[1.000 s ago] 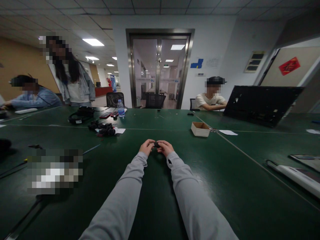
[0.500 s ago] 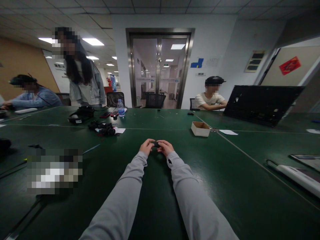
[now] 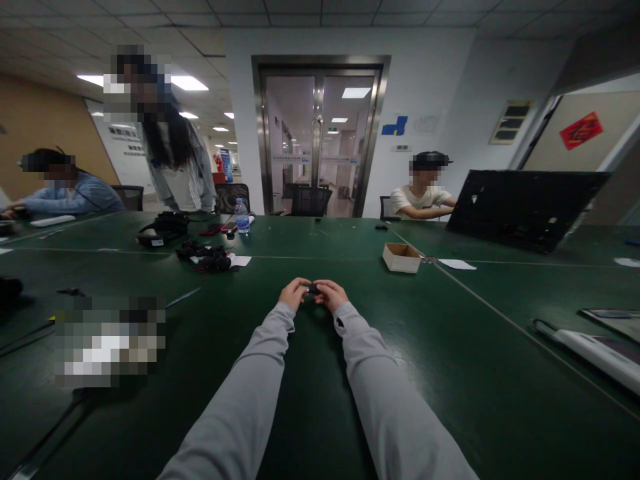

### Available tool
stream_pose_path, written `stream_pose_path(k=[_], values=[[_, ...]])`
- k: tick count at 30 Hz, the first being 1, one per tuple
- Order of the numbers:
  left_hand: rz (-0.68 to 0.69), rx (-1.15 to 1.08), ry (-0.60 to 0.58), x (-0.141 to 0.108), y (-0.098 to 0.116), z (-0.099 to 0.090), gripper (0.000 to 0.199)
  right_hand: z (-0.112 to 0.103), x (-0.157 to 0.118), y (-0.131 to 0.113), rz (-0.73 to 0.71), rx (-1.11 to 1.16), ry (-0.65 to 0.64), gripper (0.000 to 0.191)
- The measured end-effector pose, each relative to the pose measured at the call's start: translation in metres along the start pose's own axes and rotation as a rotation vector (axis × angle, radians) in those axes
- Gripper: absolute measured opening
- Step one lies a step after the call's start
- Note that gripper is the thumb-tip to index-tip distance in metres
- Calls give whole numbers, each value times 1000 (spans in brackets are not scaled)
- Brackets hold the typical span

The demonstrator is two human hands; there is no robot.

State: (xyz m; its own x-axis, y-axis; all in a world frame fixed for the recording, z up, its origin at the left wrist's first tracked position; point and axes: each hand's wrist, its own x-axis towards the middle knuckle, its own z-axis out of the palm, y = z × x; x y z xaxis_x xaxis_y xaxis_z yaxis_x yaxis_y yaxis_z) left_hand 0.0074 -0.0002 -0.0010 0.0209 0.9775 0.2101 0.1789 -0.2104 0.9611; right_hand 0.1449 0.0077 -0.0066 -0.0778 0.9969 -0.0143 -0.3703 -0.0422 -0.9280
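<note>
Both my arms reach forward over a dark green table (image 3: 320, 373). Between my fingertips is a small black object (image 3: 313, 289), too small to name. My left hand (image 3: 294, 293) pinches its left end, where a small light-coloured spot shows. My right hand (image 3: 331, 294) closes on its right end, the thumb and fingers curled around it. The fingers cover much of the object.
An open cardboard box (image 3: 401, 259) stands ahead to the right, with a large black panel (image 3: 525, 210) behind it. Ahead to the left are a water bottle (image 3: 242, 217) and tangled black gear (image 3: 207, 257). A white device (image 3: 597, 357) lies far right. Several people are around the table.
My hands stay in nearly the same place, still on the small black object. The standing person at the left has leaned slightly down and to the right.
</note>
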Motion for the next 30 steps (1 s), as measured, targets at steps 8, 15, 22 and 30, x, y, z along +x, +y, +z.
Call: stream_pose_path(k=[8, 15, 22, 30], values=[[-1, -7, -43, 0, 2, -2, 23, 0, -2, -1, -12, 1, -14, 14], [0, -5, -43, 0, 2, -2, 23, -1, 0, 1, -15, 1, -5, 14], [8, -23, -46, 1, 0, -1, 23, -3, 7, 6, -9, -9, 24, 13], [4, 2, -48, 3, -6, 0, 28, -2, 4, 4, -17, 5, 17, 13]])
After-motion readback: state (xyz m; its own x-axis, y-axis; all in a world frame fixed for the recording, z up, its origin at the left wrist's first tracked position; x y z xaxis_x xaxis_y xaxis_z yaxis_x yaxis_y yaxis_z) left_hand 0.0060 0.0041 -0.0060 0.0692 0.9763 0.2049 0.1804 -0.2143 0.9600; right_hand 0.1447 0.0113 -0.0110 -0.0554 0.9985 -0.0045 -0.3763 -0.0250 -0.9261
